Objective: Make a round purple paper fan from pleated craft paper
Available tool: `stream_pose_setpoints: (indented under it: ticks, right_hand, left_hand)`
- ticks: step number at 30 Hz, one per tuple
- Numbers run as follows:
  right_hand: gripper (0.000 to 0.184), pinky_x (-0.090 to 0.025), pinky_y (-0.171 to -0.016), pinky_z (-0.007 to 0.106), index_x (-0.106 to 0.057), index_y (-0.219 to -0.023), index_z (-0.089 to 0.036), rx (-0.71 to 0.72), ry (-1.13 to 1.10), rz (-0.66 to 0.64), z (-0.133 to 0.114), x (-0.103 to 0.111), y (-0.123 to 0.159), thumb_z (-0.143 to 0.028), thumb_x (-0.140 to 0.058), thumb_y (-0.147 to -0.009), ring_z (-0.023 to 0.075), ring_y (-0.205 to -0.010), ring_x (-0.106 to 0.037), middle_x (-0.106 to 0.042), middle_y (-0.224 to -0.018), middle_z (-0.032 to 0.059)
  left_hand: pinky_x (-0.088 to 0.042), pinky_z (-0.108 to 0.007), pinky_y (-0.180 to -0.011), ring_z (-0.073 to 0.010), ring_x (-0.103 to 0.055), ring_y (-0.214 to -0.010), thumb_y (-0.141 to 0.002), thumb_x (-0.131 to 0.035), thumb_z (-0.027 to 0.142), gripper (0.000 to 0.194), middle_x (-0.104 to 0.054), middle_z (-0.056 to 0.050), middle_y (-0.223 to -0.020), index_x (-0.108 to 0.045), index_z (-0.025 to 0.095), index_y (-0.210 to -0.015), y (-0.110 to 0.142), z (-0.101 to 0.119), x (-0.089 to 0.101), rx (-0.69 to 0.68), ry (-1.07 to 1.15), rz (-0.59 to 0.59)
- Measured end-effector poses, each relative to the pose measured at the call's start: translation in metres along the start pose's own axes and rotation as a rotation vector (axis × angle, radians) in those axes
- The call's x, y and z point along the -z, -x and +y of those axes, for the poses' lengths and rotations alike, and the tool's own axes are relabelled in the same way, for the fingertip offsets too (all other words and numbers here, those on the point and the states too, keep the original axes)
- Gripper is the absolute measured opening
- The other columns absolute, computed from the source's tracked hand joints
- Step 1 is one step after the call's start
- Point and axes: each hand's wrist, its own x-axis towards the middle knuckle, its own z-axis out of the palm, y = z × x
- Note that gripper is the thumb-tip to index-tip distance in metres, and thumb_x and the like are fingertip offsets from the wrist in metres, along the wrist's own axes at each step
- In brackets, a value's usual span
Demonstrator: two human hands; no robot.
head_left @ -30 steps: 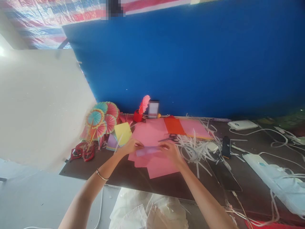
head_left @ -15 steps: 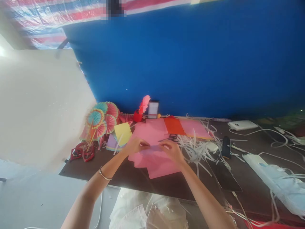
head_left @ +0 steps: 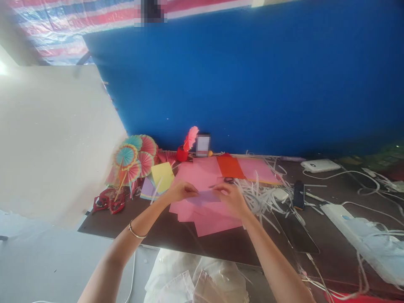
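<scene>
My left hand (head_left: 178,191) and my right hand (head_left: 230,198) both pinch the ends of a small pale pink paper strip (head_left: 205,196), holding it just above a stack of pink paper sheets (head_left: 202,212) on the dark table (head_left: 176,235). The fingers of both hands are closed on the strip. Black-handled scissors (head_left: 227,181) lie right behind my right hand. A thin bracelet sits on my left wrist.
Colourful paper fans (head_left: 134,158) and a yellow sheet (head_left: 162,176) lie at the left, red and pink sheets (head_left: 244,167) at the back. White paper strips (head_left: 265,198), a dark phone (head_left: 298,194), a tablet (head_left: 295,233), chargers and cables (head_left: 356,198) crowd the right. A blue wall (head_left: 252,84) rises behind.
Both hands have shifted slightly up and away from me with the strip. The strip has been folded or turned a little between the fingers.
</scene>
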Motion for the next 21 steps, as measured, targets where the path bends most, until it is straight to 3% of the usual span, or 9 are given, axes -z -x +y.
stream_pose_setpoints:
  ticks: [2,6,9,10,13,17,21]
  right_hand:
    - [0.020,-0.047,-0.074,0.033,-0.066,-0.081,-0.020,0.067,0.064,-0.001,-0.007,0.001,0.001,-0.035,-0.053,-0.081,0.0212,-0.080,-0.062,-0.067,-0.085,0.0056]
    - [0.028,-0.037,-0.090,0.041,-0.063,-0.101,-0.021,0.335,0.351,-0.012,-0.028,0.000,0.003,-0.036,-0.060,-0.078,0.0263,-0.099,-0.056,-0.064,-0.103,0.0087]
    - [0.022,-0.031,-0.092,0.043,-0.066,-0.093,-0.022,0.419,0.547,-0.095,-0.041,-0.006,0.002,-0.037,-0.062,-0.078,0.0261,-0.092,-0.057,-0.068,-0.093,0.0083]
    - [0.017,-0.033,-0.089,0.042,-0.068,-0.085,-0.022,0.424,0.576,-0.137,-0.043,-0.008,0.000,-0.036,-0.058,-0.081,0.0242,-0.085,-0.059,-0.069,-0.085,0.0075]
    - [0.029,-0.036,-0.077,0.035,-0.068,-0.069,-0.021,0.419,0.554,-0.211,-0.042,-0.012,-0.004,-0.030,-0.048,-0.088,0.0191,-0.069,-0.059,-0.069,-0.070,0.0052]
    - [0.027,-0.038,-0.067,0.031,-0.069,-0.069,-0.023,0.337,0.461,-0.189,-0.037,-0.008,-0.006,-0.032,-0.051,-0.086,0.0175,-0.063,-0.057,-0.069,-0.071,0.0035]
    - [0.022,-0.043,-0.062,0.028,-0.071,-0.075,-0.024,0.204,0.336,-0.215,-0.035,0.001,-0.005,-0.035,-0.053,-0.082,0.0187,-0.066,-0.060,-0.070,-0.076,0.0029]
  left_hand:
    - [-0.044,-0.021,-0.061,-0.0138,-0.060,-0.068,-0.077,-0.056,0.034,0.025,-0.071,-0.005,-0.082,-0.072,0.016,-0.082,0.001,0.003,0.002,-0.026,-0.051,0.016]
    - [-0.043,-0.020,-0.063,-0.0134,-0.061,-0.069,-0.079,-0.054,0.031,0.023,-0.071,-0.004,-0.082,-0.072,0.018,-0.083,0.005,0.009,0.001,-0.060,-0.172,0.028]
    - [-0.041,-0.019,-0.062,-0.0124,-0.060,-0.068,-0.080,-0.053,0.032,0.024,-0.072,-0.002,-0.080,-0.072,0.019,-0.084,0.006,0.011,-0.003,-0.069,-0.223,0.015]
    - [-0.041,-0.019,-0.061,-0.0120,-0.060,-0.068,-0.081,-0.052,0.033,0.024,-0.072,-0.001,-0.080,-0.072,0.020,-0.084,0.006,0.012,-0.005,-0.081,-0.233,0.014]
    - [-0.040,-0.019,-0.063,-0.0117,-0.060,-0.068,-0.082,-0.051,0.036,0.025,-0.072,0.000,-0.083,-0.072,0.023,-0.085,0.007,0.017,-0.006,-0.122,-0.267,0.041]
    - [-0.039,-0.021,-0.064,-0.0130,-0.060,-0.069,-0.083,-0.050,0.038,0.026,-0.072,0.000,-0.083,-0.072,0.023,-0.085,0.011,0.025,0.002,-0.144,-0.346,0.067]
    - [-0.039,-0.020,-0.063,-0.0125,-0.059,-0.065,-0.083,-0.050,0.036,0.027,-0.071,-0.002,-0.080,-0.072,0.021,-0.085,0.014,0.025,0.014,-0.166,-0.268,-0.006]
